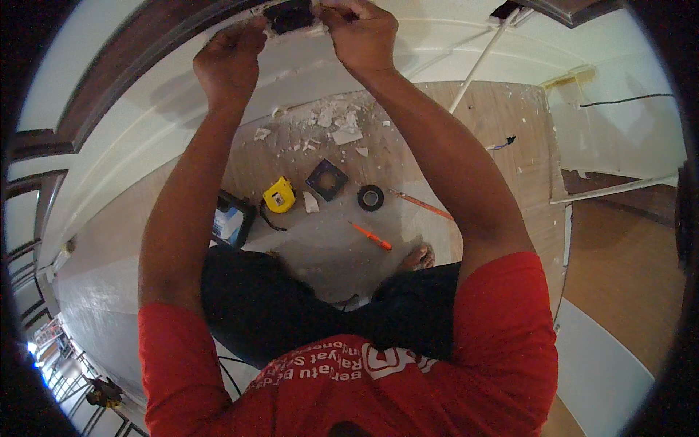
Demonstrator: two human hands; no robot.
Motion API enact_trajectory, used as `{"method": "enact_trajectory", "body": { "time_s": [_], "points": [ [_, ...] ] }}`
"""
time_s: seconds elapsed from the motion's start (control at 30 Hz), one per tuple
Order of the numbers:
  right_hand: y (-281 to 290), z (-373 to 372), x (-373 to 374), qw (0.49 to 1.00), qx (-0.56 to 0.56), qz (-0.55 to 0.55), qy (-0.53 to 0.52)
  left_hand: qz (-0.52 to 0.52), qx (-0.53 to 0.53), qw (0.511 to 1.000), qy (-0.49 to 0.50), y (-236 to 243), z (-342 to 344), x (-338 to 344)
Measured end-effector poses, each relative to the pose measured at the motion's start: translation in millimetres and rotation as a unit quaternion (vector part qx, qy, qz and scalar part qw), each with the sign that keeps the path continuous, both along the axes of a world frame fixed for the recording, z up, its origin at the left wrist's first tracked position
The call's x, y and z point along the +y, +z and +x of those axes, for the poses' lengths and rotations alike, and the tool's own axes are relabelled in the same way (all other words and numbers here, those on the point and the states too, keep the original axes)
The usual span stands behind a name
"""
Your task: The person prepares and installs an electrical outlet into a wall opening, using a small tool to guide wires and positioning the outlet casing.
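Observation:
Both my arms reach up to the far wall, on either side of a dark rectangular box or recess [287,16] set in it. My left hand [231,62] is closed, its fingertips pinched at the recess's left edge. On the other side my right hand [362,35] is closed too, thumb and fingers together by the right edge. What either hand pinches, if anything, is too small or hidden to name. Below, on the board floor, lie a black square plate with a round hole [327,180], a yellow tape measure [279,197], a roll of black tape [370,197] and an orange screwdriver [372,236].
Broken plaster pieces [347,135] lie scattered along the wall's foot. A thin orange stick [422,205] rests near my right arm. At left is a black case [231,221]. A white pipe [484,58] slants up the wall; a short wire [502,144] sticks out at right.

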State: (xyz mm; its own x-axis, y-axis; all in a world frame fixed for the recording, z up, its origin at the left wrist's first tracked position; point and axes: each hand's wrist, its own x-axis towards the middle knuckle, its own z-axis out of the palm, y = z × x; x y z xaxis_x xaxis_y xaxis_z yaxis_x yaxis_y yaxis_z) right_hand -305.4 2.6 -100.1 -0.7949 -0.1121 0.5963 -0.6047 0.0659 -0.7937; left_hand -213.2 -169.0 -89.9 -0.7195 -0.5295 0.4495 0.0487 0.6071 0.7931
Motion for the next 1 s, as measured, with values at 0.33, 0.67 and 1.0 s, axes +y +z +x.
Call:
{"method": "enact_trajectory", "body": {
  "time_s": [0.33,0.67,1.0],
  "points": [
    [0,-4,2,0.999,0.039,0.016,0.005,0.028,-0.005,1.000,-0.005,-6,3,6],
    [5,-8,0,0.994,-0.072,-0.019,0.084,0.173,-0.093,0.980,-0.002,5,-12,15],
    [2,5,-7,0.945,-0.294,-0.095,0.107,0.610,0.019,0.777,-0.153,-46,-15,20]
  ]
}}
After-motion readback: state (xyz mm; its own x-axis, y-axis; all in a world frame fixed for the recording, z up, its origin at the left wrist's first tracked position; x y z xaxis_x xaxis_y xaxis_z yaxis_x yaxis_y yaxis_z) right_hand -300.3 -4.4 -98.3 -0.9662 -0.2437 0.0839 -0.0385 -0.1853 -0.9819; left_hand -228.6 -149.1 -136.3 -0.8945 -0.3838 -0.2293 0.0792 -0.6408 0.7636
